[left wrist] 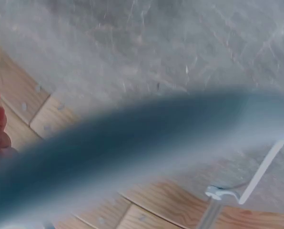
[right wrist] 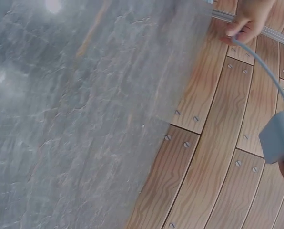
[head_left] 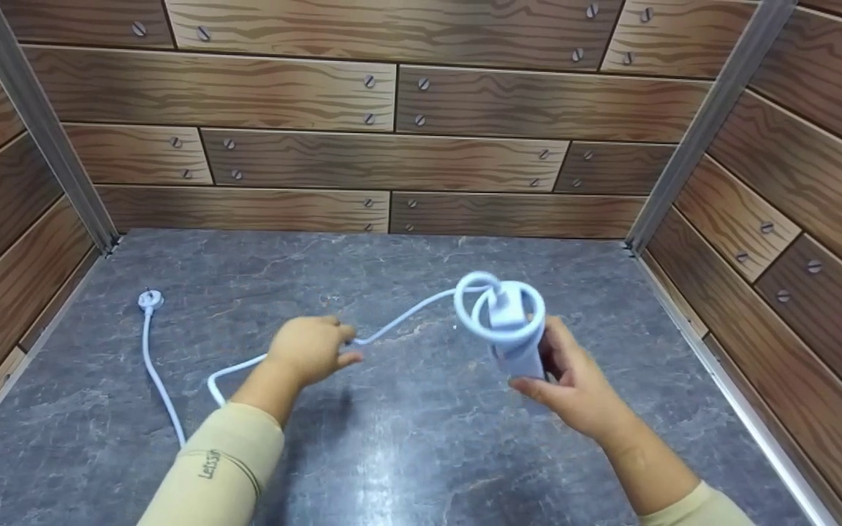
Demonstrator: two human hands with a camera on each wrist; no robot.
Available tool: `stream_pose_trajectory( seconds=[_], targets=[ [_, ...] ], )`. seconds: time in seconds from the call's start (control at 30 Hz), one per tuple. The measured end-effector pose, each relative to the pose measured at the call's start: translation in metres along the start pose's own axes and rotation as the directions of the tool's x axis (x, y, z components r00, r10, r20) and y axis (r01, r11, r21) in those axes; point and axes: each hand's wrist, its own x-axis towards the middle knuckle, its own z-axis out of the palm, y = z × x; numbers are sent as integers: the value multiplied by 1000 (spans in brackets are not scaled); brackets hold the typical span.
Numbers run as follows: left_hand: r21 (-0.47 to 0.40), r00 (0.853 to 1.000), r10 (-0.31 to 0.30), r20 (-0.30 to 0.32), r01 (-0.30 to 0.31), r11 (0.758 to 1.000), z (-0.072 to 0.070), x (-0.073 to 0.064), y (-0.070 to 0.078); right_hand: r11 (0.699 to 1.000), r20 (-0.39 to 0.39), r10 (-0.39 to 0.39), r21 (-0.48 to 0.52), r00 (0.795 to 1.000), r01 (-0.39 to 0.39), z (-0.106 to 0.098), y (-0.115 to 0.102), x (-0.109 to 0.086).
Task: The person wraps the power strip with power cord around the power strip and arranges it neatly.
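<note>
The right hand grasps the white power strip over the desk, its cord looped at the upper end. Left of the strip, the left hand pinches that cord between its fingers; farther left lies the plug.
</note>
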Motion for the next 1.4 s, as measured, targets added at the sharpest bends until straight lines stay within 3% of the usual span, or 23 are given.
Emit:
stream_pose_trajectory(
  seconds=[0.2,0.33,0.43,0.5,0.63,0.77,0.9,1.0,1.07,1.2,1.33,1.4],
  targets=[
    [101,993,119,9,-119,988,13,-4,13,997,-176,67,-30,982,-74,1,-1,7],
    [111,979,205,5,-204,973,20,-5,22,999,-216,40,33,976,-33,4,1,10],
    [115,968,249,15,-249,962,22,-5,28,995,-249,71,90,966,-49,6,0,13],
    [113,962,270,32,-272,956,23,-5,31,989,-282,128,110,951,-100,6,-1,15],
    [100,959,280,42,-283,954,21,-6,31,967,-343,246,25,906,-253,2,0,19],
    [76,955,294,-41,-291,954,21,-7,25,910,-360,325,-132,875,-392,-7,9,21],
    [31,922,353,-160,-353,935,22,-8,23,844,-361,371,-254,856,-473,-14,24,19],
    [-55,912,374,-168,-387,920,23,-9,26,799,-366,385,-327,847,-505,-17,35,16],
    [-129,922,363,-136,-380,916,21,-9,29,769,-365,385,-381,848,-513,-19,41,13],
    [-267,956,284,-75,-293,918,16,-10,30,686,-353,377,-515,856,-514,-24,52,8],
    [-320,975,209,-82,-224,921,10,-9,28,595,-356,368,-620,859,-512,-28,60,4],
    [-325,978,189,-90,-208,923,9,-9,27,568,-357,361,-648,861,-507,-29,63,3]
  ],
)
